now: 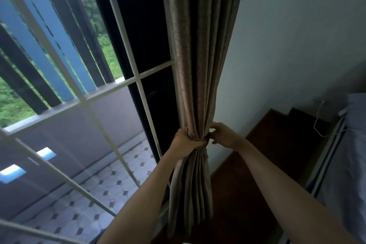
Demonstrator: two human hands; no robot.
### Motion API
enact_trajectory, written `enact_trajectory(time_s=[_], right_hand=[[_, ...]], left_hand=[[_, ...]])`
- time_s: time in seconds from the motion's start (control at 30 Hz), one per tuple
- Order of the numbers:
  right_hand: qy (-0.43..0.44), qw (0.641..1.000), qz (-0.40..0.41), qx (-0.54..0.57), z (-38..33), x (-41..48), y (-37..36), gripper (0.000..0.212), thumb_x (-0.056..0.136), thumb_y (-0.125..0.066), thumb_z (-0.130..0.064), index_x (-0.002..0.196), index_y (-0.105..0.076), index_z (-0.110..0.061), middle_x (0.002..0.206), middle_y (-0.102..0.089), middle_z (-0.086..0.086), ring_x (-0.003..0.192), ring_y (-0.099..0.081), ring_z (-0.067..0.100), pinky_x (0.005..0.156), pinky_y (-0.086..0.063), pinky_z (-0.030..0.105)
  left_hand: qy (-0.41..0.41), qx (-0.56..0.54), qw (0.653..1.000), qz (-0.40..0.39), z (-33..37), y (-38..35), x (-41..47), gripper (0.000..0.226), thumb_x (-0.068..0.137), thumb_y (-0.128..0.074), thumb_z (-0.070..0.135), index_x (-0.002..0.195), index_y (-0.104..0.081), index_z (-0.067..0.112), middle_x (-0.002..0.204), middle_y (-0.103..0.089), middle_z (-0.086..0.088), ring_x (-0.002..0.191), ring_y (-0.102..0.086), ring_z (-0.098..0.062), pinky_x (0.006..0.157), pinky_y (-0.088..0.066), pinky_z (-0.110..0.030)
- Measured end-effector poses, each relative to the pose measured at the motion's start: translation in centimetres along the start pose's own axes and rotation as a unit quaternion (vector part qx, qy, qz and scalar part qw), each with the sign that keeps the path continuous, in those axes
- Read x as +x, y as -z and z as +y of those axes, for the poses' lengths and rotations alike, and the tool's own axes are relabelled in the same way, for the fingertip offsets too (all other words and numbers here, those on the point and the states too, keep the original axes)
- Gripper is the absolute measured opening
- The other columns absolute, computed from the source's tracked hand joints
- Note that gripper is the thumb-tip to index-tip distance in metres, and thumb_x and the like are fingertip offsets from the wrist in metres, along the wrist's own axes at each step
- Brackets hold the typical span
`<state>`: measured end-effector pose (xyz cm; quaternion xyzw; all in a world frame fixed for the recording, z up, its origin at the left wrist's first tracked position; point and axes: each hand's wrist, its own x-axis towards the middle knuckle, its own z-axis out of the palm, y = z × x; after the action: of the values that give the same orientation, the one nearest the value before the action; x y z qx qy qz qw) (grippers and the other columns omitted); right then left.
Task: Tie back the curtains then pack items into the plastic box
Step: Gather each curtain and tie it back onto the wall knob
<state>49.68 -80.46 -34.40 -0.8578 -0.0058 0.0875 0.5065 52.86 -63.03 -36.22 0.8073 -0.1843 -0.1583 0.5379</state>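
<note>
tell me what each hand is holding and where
The left hand grips the curtain round its gathered waist; the right hand pinches it at the same height, on its right edge.

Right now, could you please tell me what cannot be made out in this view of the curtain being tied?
- Head view: whether a tie-back is fastened; the left hand and right hand cover the cinch on the curtain.
- What the right fingers pinch: too small to tell.
- The plastic box: not in view.
- The bed: cut off by the right edge.
</note>
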Motion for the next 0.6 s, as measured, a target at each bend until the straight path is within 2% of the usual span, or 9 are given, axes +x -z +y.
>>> enact_trajectory(time_s=[0.03, 0.07, 0.1, 0.17, 0.27, 0.33, 0.4, 0.5, 0.6], right_hand=[[0.042, 0.997, 0.031, -0.055, -0.1, 0.1, 0.1, 0.038, 0.094, -0.053, 0.001, 0.123, -0.061, -0.021, 0.117, -0.053, -0.015, 0.086, -0.053, -0.002, 0.075, -0.046, 0.008], [0.090, 0.987, 0.074, -0.107, -0.1, 0.2, 0.2, 0.034, 0.091, -0.058, 0.001, 0.119, -0.064, -0.017, 0.113, -0.056, -0.014, 0.084, -0.054, 0.000, 0.076, -0.045, 0.008], [0.135, 0.972, 0.114, -0.152, 0.4, 0.4, 0.3, 0.027, 0.088, -0.063, -0.001, 0.110, -0.067, -0.016, 0.105, -0.061, -0.012, 0.084, -0.055, 0.006, 0.080, -0.048, 0.016], [0.164, 0.951, 0.154, -0.214, 1.1, 0.4, 0.2, 0.016, 0.084, -0.067, -0.006, 0.098, -0.067, -0.015, 0.089, -0.064, -0.006, 0.088, -0.054, 0.015, 0.083, -0.048, 0.036], [0.156, 0.949, 0.143, -0.232, 0.6, -0.4, -0.3, 0.019, 0.081, -0.066, -0.009, 0.095, -0.069, -0.021, 0.095, -0.065, -0.004, 0.102, -0.051, 0.012, 0.080, -0.040, 0.029], [0.141, 0.960, 0.133, -0.202, 0.3, -1.0, -0.5, 0.030, 0.079, -0.066, -0.009, 0.071, -0.057, -0.036, 0.077, -0.060, -0.010, 0.080, -0.057, 0.010, 0.072, -0.041, 0.029], [0.105, 0.972, 0.135, -0.161, 0.4, -1.4, -0.3, 0.033, 0.081, -0.068, -0.012, 0.061, -0.047, -0.027, 0.061, -0.052, -0.010, 0.059, -0.051, 0.004, 0.063, -0.040, 0.029], [0.075, 0.987, 0.116, -0.080, 0.6, -2.7, -0.4, 0.028, 0.089, -0.068, -0.034, 0.077, -0.054, -0.012, 0.064, -0.063, -0.002, 0.054, -0.056, 0.004, 0.057, -0.045, 0.018], [0.071, 0.985, 0.124, -0.093, 1.5, -3.9, -1.2, 0.027, 0.094, -0.055, -0.045, 0.107, -0.056, -0.021, 0.077, -0.069, 0.000, 0.063, -0.065, 0.010, 0.061, -0.053, 0.024]], left_hand=[[-0.007, 0.006, 1.000, 0.007, 0.1, 0.0, -0.2, 0.044, 0.072, -0.082, 0.025, 0.113, -0.066, 0.018, 0.099, -0.070, 0.009, 0.091, -0.065, 0.002, 0.078, -0.051, -0.011], [-0.013, 0.013, 1.000, 0.019, 0.0, 0.0, -0.4, 0.044, 0.073, -0.082, 0.026, 0.113, -0.066, 0.017, 0.098, -0.070, 0.008, 0.089, -0.064, 0.003, 0.074, -0.050, -0.008], [-0.017, 0.019, 0.999, 0.037, -0.2, 0.0, -0.6, 0.045, 0.072, -0.083, 0.029, 0.112, -0.065, 0.016, 0.099, -0.070, 0.007, 0.089, -0.064, 0.001, 0.074, -0.049, -0.008], [-0.021, 0.032, 0.997, 0.070, -0.7, 0.0, -1.0, 0.049, 0.071, -0.083, 0.036, 0.111, -0.064, 0.016, 0.100, -0.069, 0.004, 0.090, -0.065, -0.004, 0.075, -0.049, -0.010], [-0.031, 0.046, 0.995, 0.087, -1.2, 0.3, -1.3, 0.042, 0.073, -0.082, 0.033, 0.106, -0.066, 0.013, 0.095, -0.070, 0.005, 0.084, -0.065, 0.000, 0.071, -0.050, -0.009], [-0.037, 0.048, 0.995, 0.081, -1.1, 0.4, -1.5, 0.040, 0.074, -0.082, 0.030, 0.105, -0.066, 0.012, 0.093, -0.070, 0.006, 0.081, -0.064, 0.003, 0.069, -0.049, -0.007], [-0.034, 0.047, 0.995, 0.078, -1.1, 0.4, -1.5, 0.045, 0.072, -0.082, 0.032, 0.109, -0.064, 0.014, 0.097, -0.069, 0.004, 0.086, -0.064, -0.002, 0.074, -0.051, -0.011], [-0.028, 0.048, 0.996, 0.064, -1.7, 0.3, -1.2, 0.052, 0.070, -0.080, 0.039, 0.113, -0.062, 0.017, 0.103, -0.068, 0.001, 0.094, -0.065, -0.011, 0.086, -0.056, -0.028], [-0.035, 0.056, 0.996, 0.056, -2.0, 0.1, -1.2, 0.053, 0.070, -0.079, 0.042, 0.115, -0.060, 0.020, 0.105, -0.066, 0.002, 0.097, -0.064, -0.011, 0.088, -0.055, -0.029]])
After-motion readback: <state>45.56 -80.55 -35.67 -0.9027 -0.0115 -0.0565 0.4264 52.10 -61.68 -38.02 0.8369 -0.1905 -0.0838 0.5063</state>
